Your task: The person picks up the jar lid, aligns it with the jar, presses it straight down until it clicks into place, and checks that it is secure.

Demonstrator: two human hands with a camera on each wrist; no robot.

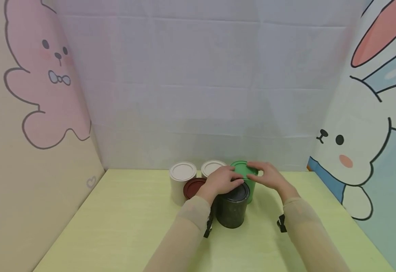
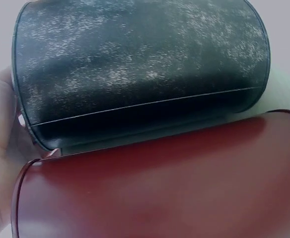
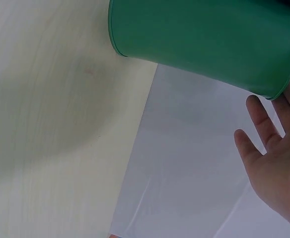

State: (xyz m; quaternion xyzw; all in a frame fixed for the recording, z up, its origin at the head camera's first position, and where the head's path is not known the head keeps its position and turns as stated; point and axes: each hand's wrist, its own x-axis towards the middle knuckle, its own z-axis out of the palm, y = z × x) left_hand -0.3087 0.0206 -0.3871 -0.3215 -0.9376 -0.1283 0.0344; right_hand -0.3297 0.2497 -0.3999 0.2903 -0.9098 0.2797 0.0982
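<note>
A green lidded can (image 1: 241,169) stands at the back. My right hand (image 1: 269,175) is at its right side, thumb and forefinger on the lid. In the right wrist view, the green can (image 3: 204,39) has fingertips (image 3: 254,101) right at its rim, and the outer fingers are spread. My left hand (image 1: 221,179) reaches over the dark, scuffed can (image 1: 231,214), its fingertips at the green lid's left edge and its thumb over the dark lid. A dark red can (image 1: 193,187) stands left of that wrist; the left wrist view shows the red can (image 2: 160,188) close beside the dark can (image 2: 145,54).
Two white lidded cans (image 1: 182,172) stand at the back left of the group. Behind them rises a pale cloth backdrop (image 1: 198,94). Side panels carry a pink bear drawing (image 1: 44,94) and a white rabbit drawing (image 1: 357,151). The pale yellow table (image 1: 126,226) extends around the cans.
</note>
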